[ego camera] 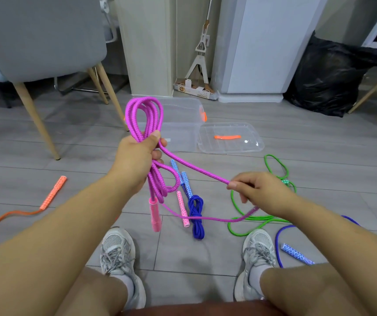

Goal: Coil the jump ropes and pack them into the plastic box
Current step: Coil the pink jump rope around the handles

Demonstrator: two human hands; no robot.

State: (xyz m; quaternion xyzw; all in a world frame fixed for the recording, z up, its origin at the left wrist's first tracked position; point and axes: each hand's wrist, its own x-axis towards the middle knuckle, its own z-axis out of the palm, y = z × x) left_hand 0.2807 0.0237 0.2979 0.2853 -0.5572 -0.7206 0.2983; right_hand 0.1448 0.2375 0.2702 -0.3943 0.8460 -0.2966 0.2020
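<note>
Meanwhile, left hand (135, 159) clasps the coiled pink rope (143, 117) while right hand (254, 190) pinches its loose strand.

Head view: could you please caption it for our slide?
Left hand grips magenta braided rope coils; right hand feeds the tail, clear plastic box open behind.

Your forearms are bare, with no sleeves, watch or rings. You wear grey-and-white mesh running shoes, the left shoe (119, 258) and the right shoe (257, 256), with grey laces, white socks (127, 283) and dark reddish-brown shorts (205, 310).
</note>
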